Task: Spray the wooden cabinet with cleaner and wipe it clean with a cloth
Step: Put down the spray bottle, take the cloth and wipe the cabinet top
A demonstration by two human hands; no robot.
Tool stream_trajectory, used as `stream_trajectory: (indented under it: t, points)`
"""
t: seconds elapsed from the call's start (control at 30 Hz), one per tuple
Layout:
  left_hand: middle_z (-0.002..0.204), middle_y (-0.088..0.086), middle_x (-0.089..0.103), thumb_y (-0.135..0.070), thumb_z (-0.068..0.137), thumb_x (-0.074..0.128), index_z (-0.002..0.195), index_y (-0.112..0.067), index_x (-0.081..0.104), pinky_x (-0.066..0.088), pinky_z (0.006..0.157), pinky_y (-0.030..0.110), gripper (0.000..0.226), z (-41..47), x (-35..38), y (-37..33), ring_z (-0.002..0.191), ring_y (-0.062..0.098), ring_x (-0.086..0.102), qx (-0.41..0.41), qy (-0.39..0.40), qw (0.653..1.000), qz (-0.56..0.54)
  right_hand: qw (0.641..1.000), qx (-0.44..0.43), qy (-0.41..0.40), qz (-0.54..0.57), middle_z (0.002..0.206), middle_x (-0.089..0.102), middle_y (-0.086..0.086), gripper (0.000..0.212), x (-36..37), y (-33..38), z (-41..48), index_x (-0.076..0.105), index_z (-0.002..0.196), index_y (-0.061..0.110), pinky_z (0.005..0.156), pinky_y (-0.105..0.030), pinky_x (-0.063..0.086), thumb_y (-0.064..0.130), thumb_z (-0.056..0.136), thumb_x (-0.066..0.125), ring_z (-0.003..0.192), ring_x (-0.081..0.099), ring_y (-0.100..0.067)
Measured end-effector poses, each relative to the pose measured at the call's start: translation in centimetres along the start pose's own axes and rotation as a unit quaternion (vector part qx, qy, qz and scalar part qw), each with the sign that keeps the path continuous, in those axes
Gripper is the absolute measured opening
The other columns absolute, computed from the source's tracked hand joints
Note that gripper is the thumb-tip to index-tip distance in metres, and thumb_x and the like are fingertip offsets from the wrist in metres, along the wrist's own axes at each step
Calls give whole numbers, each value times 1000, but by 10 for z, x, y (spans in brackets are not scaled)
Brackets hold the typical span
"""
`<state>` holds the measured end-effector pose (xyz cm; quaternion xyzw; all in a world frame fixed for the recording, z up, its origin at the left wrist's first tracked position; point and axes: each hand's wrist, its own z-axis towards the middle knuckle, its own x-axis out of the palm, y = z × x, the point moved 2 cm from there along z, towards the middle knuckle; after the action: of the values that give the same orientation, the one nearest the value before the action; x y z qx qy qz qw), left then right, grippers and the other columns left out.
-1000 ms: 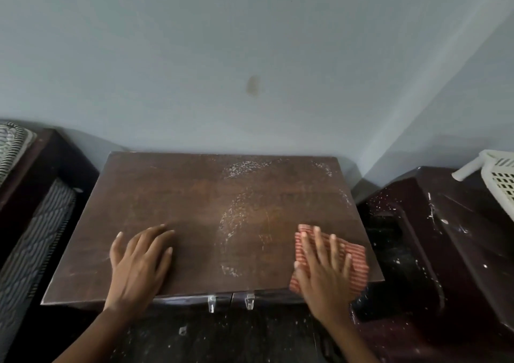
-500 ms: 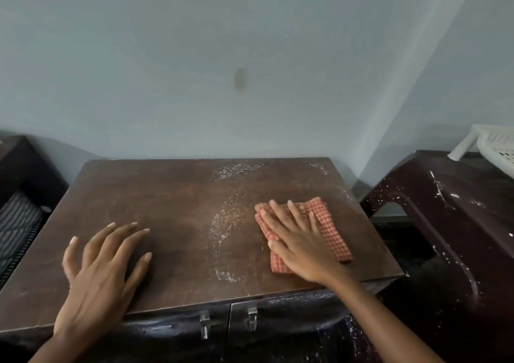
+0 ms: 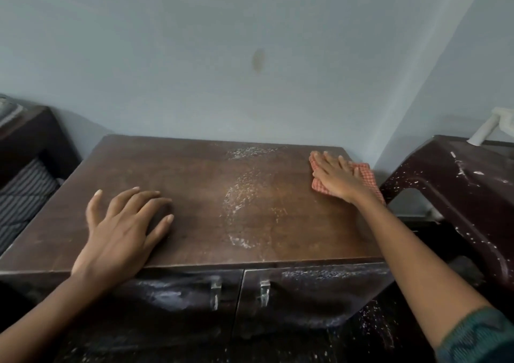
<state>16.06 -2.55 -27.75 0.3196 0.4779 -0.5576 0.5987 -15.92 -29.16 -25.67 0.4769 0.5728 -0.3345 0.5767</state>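
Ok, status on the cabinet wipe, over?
Right hand flat on checked cloth, far right corner of cabinet top. Left hand flat, bracing near front edge. White residue mid-top not yet wiped; nothing in between.

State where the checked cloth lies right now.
In the head view, the checked cloth lies at the far right corner of the cabinet top, under the right hand.
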Motion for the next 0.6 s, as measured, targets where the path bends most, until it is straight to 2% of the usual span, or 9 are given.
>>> stream_trajectory:
  t: [0.1,0.2,0.33,0.4,0.47,0.53,0.6]
  points:
    - [131,-11,51,-62,88,15,121,-39,52,-4,110,49,54,1,0,-3,134,20,32,-1,-2,1000,3,999,-35,13,9,157,-12,9,52,5,29,1,-5,145,42,112,-58,-8,51,98,15,144,-12,-24]
    - [130,-12,51,-62,87,14,121,-38,53,-4,109,48,57,1,0,-3,133,19,32,2,-11,1000,4,991,-127,31,-16,153,-18,14,51,13,58,-24,-11,142,44,111,-54,-10,50,98,13,142,-15,-21]
    - [128,-13,52,-62,88,15,119,-39,54,-4,110,47,54,1,0,-2,132,18,34,6,-17,1000,-9,976,-215,34,-27,147,-24,22,50,22,45,-74,-13,135,50,112,-44,-13,47,98,20,137,-22,-8]
    - [127,-14,52,-61,88,16,119,-39,54,-3,110,47,54,1,0,-2,132,17,34,4,-16,1000,-13,979,-202,29,-22,148,-23,23,50,21,18,-82,-11,135,52,112,-41,-11,49,98,22,136,-21,-5]
    - [128,-14,51,-61,87,15,119,-39,53,-3,110,47,55,1,1,-2,132,17,34,4,-12,1000,-13,986,-161,19,-23,149,-22,20,49,15,-12,-70,-13,134,54,115,-49,-6,56,94,16,139,-17,-11]
    - [130,-14,50,-62,87,13,121,-39,53,-2,110,48,57,1,2,-2,132,17,34,4,-4,1000,-13,995,-99,12,-24,152,-18,16,57,6,-33,-42,-14,135,54,115,-56,1,69,83,5,142,-11,-18]
    - [130,-15,49,-63,86,12,121,-40,52,-1,110,49,58,1,2,-1,132,16,34,4,-2,1000,-13,999,-42,-4,-3,155,-12,13,68,-1,-40,-8,-12,138,52,114,-57,4,75,74,-1,144,-7,-21]
